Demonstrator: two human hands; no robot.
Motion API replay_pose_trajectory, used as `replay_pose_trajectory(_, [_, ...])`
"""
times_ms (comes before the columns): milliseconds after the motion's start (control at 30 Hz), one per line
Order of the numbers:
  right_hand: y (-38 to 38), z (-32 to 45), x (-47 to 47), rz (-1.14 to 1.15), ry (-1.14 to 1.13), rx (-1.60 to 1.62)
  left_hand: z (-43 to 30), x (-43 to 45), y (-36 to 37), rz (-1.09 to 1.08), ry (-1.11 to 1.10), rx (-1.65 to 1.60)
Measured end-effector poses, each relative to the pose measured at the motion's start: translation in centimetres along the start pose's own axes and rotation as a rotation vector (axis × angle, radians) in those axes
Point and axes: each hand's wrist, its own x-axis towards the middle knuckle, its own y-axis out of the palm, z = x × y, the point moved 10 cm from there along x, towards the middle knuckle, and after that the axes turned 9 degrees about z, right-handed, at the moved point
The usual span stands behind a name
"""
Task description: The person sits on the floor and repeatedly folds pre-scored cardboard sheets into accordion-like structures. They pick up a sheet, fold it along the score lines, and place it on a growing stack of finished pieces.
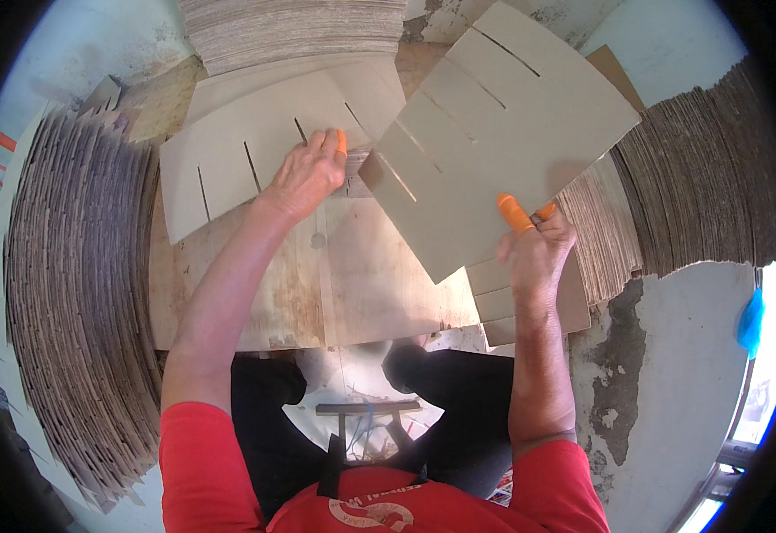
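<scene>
My left hand (308,170), with an orange finger cover on one finger, is curled over the near edge of a slotted cardboard sheet (225,156). Its thumb is out of sight. A larger slotted cardboard sheet (495,146) is in my right hand (540,243), tilted over the right side of the wooden tabletop (388,266). My right thumb, in an orange cover, lies on top of this sheet, and another orange cover shows at its edge. The inner corners of the two sheets come close together near the middle.
A tall cardboard stack (85,286) stands along the left. Another stack (295,30) rises at the back. To the right are a lighter stack (601,226) and a darker stack (701,166). More slotted cardboard (495,300) lies below my right hand, near the tabletop's front edge.
</scene>
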Motion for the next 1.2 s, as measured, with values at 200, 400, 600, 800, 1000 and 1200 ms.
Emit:
replay_pose_trajectory(200, [1.0,0.3,0.0,0.015,0.051,0.017,-0.4,-1.0,-0.9,-0.103,0.007,0.012])
replay_pose_trajectory(400, [1.0,0.6,-0.2,0.019,-0.001,0.022,-1.5,-1.5,-1.6,-0.116,0.053,0.066])
replay_pose_trajectory(600, [1.1,-0.7,0.3,0.016,-0.002,0.053,-4.5,-2.5,-2.7,-0.112,0.141,0.012])
replay_pose_trajectory(800, [1.6,-1.5,0.2,0.009,0.012,0.047,-8.5,-3.7,-5.3,-0.093,0.196,-0.062])
replay_pose_trajectory(1000, [2.2,-1.0,-0.2,0.022,-0.016,0.0,-11.2,-5.6,-7.9,-0.162,0.266,-0.094])
replay_pose_trajectory(1200, [4.0,-3.3,-0.7,0.005,0.079,-0.008,-13.3,-7.8,-9.8,-0.147,0.33,-0.245])
